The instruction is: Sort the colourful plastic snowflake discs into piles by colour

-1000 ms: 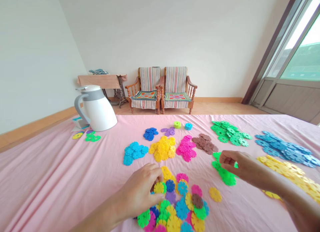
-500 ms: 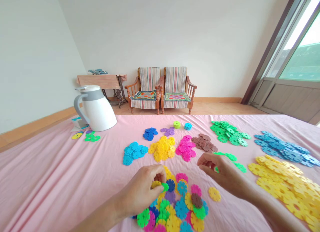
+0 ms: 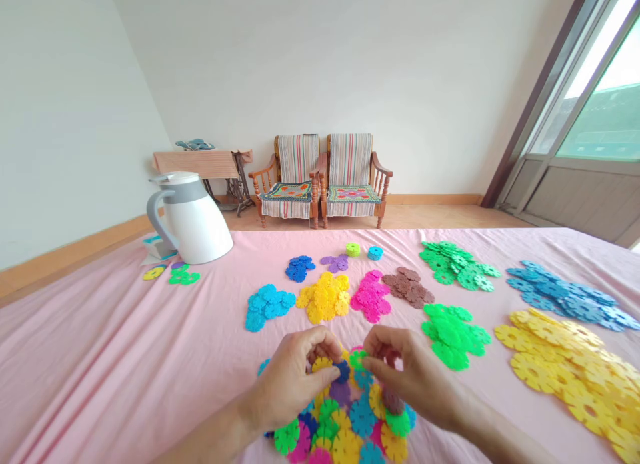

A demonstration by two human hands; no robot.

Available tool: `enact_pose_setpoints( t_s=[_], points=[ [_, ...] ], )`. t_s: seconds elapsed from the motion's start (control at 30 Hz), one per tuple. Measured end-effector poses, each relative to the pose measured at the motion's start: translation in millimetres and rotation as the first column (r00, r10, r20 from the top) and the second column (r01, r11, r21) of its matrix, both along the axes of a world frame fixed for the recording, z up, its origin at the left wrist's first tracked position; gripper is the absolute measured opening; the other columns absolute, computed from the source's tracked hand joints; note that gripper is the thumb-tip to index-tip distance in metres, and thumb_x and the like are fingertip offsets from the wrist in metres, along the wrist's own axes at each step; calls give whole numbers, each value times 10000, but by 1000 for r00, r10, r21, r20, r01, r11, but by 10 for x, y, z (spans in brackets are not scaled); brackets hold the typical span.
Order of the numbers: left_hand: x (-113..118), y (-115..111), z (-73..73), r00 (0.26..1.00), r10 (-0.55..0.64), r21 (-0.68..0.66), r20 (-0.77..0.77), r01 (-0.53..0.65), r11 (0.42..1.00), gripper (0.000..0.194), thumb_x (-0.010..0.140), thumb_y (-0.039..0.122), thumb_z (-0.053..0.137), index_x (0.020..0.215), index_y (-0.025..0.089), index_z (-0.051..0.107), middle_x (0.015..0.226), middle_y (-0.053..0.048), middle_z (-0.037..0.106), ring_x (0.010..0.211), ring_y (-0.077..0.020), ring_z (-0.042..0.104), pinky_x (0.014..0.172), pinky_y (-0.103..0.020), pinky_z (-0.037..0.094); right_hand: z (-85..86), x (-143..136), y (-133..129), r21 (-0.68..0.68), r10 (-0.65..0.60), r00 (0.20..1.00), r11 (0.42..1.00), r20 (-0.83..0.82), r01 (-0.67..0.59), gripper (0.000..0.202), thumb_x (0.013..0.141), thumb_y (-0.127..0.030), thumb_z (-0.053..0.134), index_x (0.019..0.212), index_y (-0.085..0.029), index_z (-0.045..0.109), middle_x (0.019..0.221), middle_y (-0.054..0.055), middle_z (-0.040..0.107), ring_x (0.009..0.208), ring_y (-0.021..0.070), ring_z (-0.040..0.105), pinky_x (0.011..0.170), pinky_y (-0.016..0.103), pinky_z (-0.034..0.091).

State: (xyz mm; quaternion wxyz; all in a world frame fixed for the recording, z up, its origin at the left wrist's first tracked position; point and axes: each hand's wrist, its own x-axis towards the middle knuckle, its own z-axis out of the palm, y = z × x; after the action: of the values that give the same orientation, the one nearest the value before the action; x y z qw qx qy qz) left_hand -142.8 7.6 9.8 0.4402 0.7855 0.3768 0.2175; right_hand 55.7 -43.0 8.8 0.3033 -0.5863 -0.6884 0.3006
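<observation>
Over a mixed pile of flower-shaped plastic discs (image 3: 345, 417), both hands are close together. My left hand (image 3: 297, 371) is pinched on a yellow disc (image 3: 321, 364), beside a dark blue one. My right hand (image 3: 410, 371) pinches a green disc (image 3: 358, 359) between thumb and fingertips. Sorted heaps lie beyond: light blue (image 3: 267, 305), yellow (image 3: 326, 297), pink (image 3: 371, 296), brown (image 3: 409, 287), dark blue (image 3: 300, 268) and purple (image 3: 335, 263). A bright green heap (image 3: 456, 337) is just past my right hand.
A white jug (image 3: 197, 221) stands at the back left of the pink cloth (image 3: 125, 357), near a few loose discs (image 3: 184, 276). Large yellow (image 3: 575, 371), blue (image 3: 565, 294) and green (image 3: 455, 264) heaps spread over the right side. Two armchairs (image 3: 350, 177) are beyond.
My right hand has moved left, from beside the bright green heap to the mixed pile, and now holds a green disc. The green disc at my left fingertips is gone from there.
</observation>
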Motion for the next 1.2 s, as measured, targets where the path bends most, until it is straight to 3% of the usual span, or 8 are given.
enact_pose_setpoints(
  t_s=[0.13,0.2,0.33,0.43,0.57,0.73,0.87,1.2],
  points=[
    [-37,40,16,995,24,51,-93,-20,999,108,725,159,564,804,165,636,745,18,636,602,-95,517,567,-201,380,103,505,73,80,-99,974,993,204,85,124,750,-196,506,638,-191,454,556,-55,448,529,91,403,489,215,286],
    [-50,56,22,993,35,83,-112,-26,996,122,729,170,557,815,167,644,741,18,636,592,-95,511,563,-202,379,132,774,76,31,-114,955,994,273,110,113,742,-204,506,636,-193,471,535,-56,428,509,93,385,468,215,260],
    [-63,88,2,990,89,174,-111,-68,982,159,723,130,515,798,183,645,755,18,639,657,-110,530,587,-202,385,135,1186,31,-55,-90,920,991,382,120,69,710,-197,514,685,-188,578,584,-21,534,550,117,466,494,220,304],
    [-70,113,-19,987,110,218,-115,-83,973,154,721,128,512,775,188,643,772,11,636,688,-119,535,604,-207,393,116,1324,23,-17,-162,884,982,439,188,93,690,-221,537,709,-191,623,603,1,585,553,132,493,505,232,329],
    [-90,137,10,986,41,220,-159,-5,976,87,712,161,571,749,191,644,758,7,600,723,-133,532,622,-213,398,111,1171,71,105,-230,892,973,390,205,126,736,-259,514,717,-189,617,596,6,586,556,140,503,522,248,356],
    [-115,142,82,972,-56,209,-228,105,972,133,673,143,607,789,196,640,760,10,550,745,-142,515,631,-215,390,107,556,68,117,-19,975,993,221,-7,153,793,-194,493,843,-203,637,732,9,619,633,128,540,577,240,395],
    [-117,114,97,960,-94,212,-264,153,965,170,656,130,601,805,206,629,790,13,519,722,-133,498,612,-211,374,81,183,-16,110,152,975,979,163,-171,191,800,-128,490,868,-221,643,817,13,602,735,129,562,646,240,410],
    [-131,77,158,947,-109,235,-301,185,954,187,639,81,531,777,200,574,811,14,506,746,-140,488,621,-220,360,-1,85,-32,112,188,962,971,198,-213,235,766,-81,490,919,-219,604,883,17,551,806,146,540,699,261,405]
  ],
)
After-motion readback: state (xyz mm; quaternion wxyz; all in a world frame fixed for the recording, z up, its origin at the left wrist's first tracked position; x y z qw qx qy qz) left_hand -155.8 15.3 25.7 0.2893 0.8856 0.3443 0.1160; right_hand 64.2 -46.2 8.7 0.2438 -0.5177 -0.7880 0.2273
